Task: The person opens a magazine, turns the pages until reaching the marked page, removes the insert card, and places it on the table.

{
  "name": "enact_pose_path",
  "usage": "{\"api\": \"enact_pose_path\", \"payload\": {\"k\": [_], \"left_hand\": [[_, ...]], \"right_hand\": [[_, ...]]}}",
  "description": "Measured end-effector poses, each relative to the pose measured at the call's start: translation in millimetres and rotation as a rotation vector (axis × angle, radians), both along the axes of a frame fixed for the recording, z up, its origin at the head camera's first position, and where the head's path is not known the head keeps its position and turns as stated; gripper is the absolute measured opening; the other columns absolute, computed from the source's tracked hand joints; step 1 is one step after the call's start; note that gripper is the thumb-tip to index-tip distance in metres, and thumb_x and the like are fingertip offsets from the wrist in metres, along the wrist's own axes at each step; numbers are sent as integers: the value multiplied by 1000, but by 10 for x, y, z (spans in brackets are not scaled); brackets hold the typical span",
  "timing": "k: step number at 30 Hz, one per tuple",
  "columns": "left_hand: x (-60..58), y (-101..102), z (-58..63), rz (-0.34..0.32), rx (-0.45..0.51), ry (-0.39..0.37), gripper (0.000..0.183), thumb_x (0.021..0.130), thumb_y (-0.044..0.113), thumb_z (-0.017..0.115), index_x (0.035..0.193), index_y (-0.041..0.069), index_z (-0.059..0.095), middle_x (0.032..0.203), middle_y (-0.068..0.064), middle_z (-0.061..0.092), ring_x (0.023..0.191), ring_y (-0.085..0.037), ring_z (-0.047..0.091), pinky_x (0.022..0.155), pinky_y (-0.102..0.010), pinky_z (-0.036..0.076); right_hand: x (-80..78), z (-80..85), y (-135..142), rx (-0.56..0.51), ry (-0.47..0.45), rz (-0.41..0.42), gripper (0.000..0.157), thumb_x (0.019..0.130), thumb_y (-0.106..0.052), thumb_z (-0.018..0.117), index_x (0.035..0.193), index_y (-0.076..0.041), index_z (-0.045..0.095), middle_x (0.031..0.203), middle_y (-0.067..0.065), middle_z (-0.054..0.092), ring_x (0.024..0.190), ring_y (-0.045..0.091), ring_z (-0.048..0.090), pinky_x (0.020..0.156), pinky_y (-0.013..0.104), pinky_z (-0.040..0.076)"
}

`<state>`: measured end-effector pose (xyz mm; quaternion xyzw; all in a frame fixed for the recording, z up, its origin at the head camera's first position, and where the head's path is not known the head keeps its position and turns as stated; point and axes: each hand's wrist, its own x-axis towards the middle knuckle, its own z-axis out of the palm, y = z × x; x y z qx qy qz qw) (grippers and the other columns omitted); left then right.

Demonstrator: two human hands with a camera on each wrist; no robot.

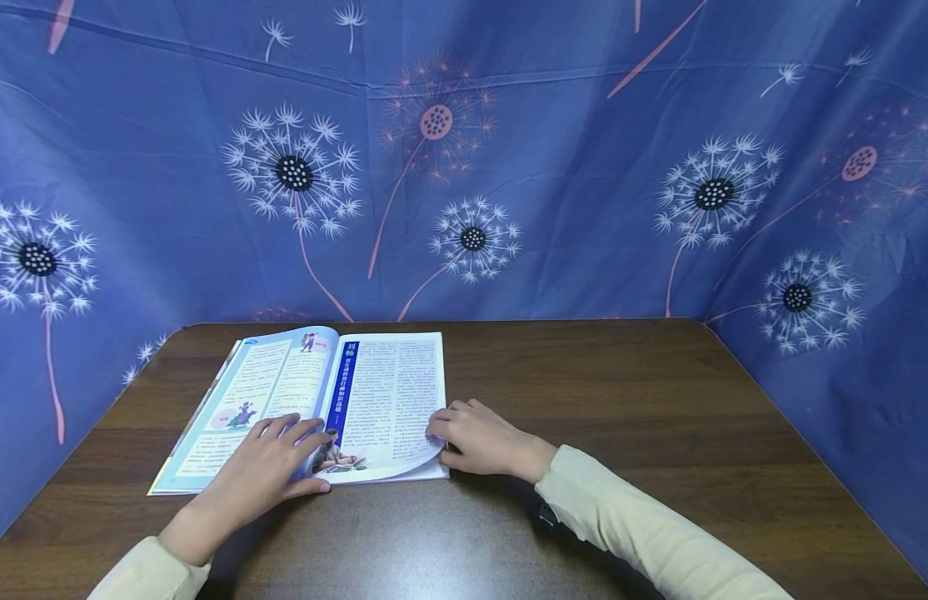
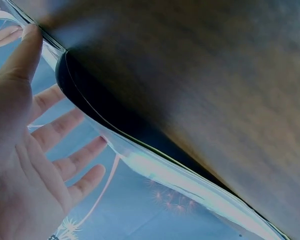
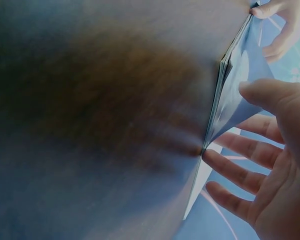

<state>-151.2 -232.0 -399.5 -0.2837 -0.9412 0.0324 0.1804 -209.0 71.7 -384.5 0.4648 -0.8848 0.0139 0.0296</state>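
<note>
An open magazine point(image 1: 381, 358) lies on the counter point(image 1: 584, 400), left of its middle, with its top close to the far edge. Its left page point(image 1: 272, 367) has a pale blue border, white panels of text and small cartoon drawings. Its right page point(image 1: 400, 392) carries columns of text and, beside the fold, a dark blue strip point(image 1: 341, 392) with white characters; a picture point(image 1: 338, 461) sits at the foot near the fold. The lower outer corner of the right page is raised and curled, and another sheet point(image 1: 430, 472) shows beneath it.

The right hand point(image 1: 482, 437) pinches that raised corner between thumb and forefinger, its other fingers spread behind the page near the magazine's edge. The left hand point(image 1: 257, 467) rests over the lower part of the magazine by the fold, fingers spread and loosely bent, the thumb at the bottom edge.

Both arms wear pale cream sleeves point(image 1: 614, 517), and a small dark object point(image 1: 546, 512) shows under the right cuff. Behind and beside the brown wooden counter hangs a blue cloth point(image 1: 569, 108) printed with white and pink dandelions.
</note>
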Motion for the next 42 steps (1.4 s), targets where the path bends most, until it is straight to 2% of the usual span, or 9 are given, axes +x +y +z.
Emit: {"api": "enact_pose_path", "payload": {"k": [7, 19, 28, 42], "left_hand": [[14, 12, 20, 6, 0, -27, 55, 75, 56, 63, 114, 17, 63, 112, -9, 64, 105, -34, 57, 86, -52, 44], [34, 12, 27, 22, 15, -72, 48, 81, 51, 60, 116, 18, 62, 113, -8, 64, 108, -34, 56, 89, -53, 42], [40, 15, 30, 31, 19, -91, 42, 83, 44, 61, 117, 19, 62, 113, -6, 64, 109, -34, 56, 90, -52, 42], [37, 19, 31, 31, 10, -63, 35, 84, 37, 61, 114, 19, 64, 110, -4, 65, 108, -34, 55, 88, -53, 42]], "right_hand": [[-19, -19, 1, -59, -14, -7, 24, 86, -26, 57, 106, -16, 64, 107, -4, 65, 93, 11, 58, 82, 31, 46], [-35, -17, 13, -108, -10, -14, 26, 86, -24, 57, 109, -14, 63, 112, -1, 64, 98, 13, 59, 85, 32, 46], [-34, 14, 26, -150, 32, -47, 34, 90, -28, 55, 119, -11, 57, 117, 3, 62, 107, 16, 57, 91, 36, 45], [-55, 24, 34, -303, 114, -93, 44, 86, -24, 61, 125, -9, 50, 123, 5, 58, 107, 15, 56, 87, 33, 46]]}}
